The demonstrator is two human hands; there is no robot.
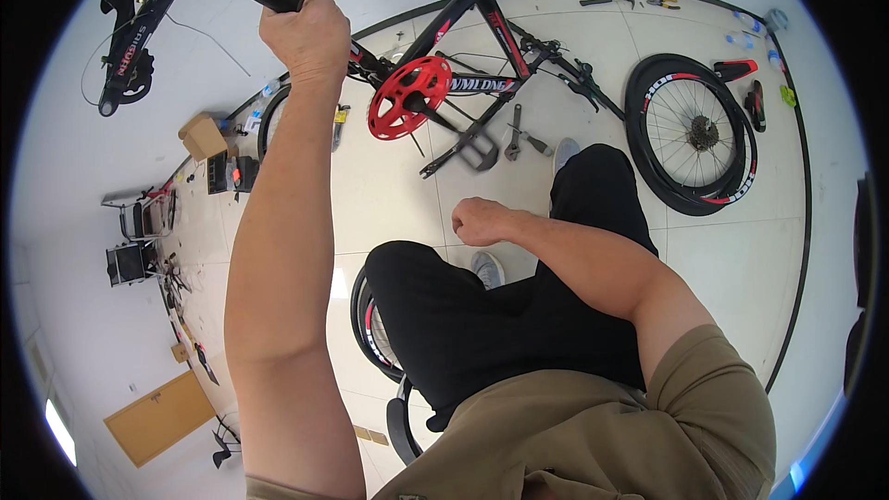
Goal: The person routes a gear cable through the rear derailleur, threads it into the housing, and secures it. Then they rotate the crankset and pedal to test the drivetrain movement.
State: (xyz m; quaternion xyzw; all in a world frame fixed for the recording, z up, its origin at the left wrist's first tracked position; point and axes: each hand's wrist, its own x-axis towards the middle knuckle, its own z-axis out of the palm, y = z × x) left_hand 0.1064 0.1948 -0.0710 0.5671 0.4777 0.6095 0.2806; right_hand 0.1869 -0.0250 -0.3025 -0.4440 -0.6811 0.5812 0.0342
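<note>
A black and red bicycle frame (500, 32), without wheels, is held up in front of me. My left hand (310, 32) is closed round its black tube close to the handlebar (125, 60). Lower on the frame are a red chainring (433, 76) and a black pedal (479, 152), slightly blurred. My right hand (480, 220) is apart from the frame, above the floor between my knees. Its fingers are curled into a fist, and anything inside is hidden. An adjustable wrench (515, 134) and a screwdriver (534, 142) lie on the floor near the pedal.
Bicycle wheels (648, 153) lie on the floor at right, beside a red and black saddle (737, 69). A hammer (611, 0) and pliers (663, 3) lie at the far wall, bottles (741, 40) to their right. A cardboard box (202, 136) stands at left.
</note>
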